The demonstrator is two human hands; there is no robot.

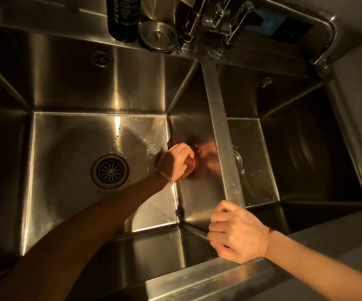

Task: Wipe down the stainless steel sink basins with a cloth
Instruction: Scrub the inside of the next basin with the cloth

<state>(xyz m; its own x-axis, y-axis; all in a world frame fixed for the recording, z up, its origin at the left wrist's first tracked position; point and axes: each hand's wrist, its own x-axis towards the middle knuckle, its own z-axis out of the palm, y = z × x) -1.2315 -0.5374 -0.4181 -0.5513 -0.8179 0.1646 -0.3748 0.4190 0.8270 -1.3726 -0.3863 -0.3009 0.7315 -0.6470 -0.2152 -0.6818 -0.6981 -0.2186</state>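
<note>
A double stainless steel sink fills the view. The large left basin (73,148) has a round drain (110,171) in its floor. My left hand (176,162) reaches deep into this basin and presses a small brownish cloth (191,167) against the right inner wall (199,192), which shows the hand's blurred reflection. A thin bracelet circles that wrist. My right hand (235,233) rests with curled fingers on the near end of the divider (219,127) between the basins, holding nothing. The smaller right basin (306,153) lies beyond the divider, in shadow.
On the back ledge stand a black bottle (122,18), a round metal strainer plug (158,35) and the chrome faucet base (194,25). A dark sponge-like item (288,27) lies at the back right. Water drops dot the left basin floor. Grey counter (353,235) borders the right side.
</note>
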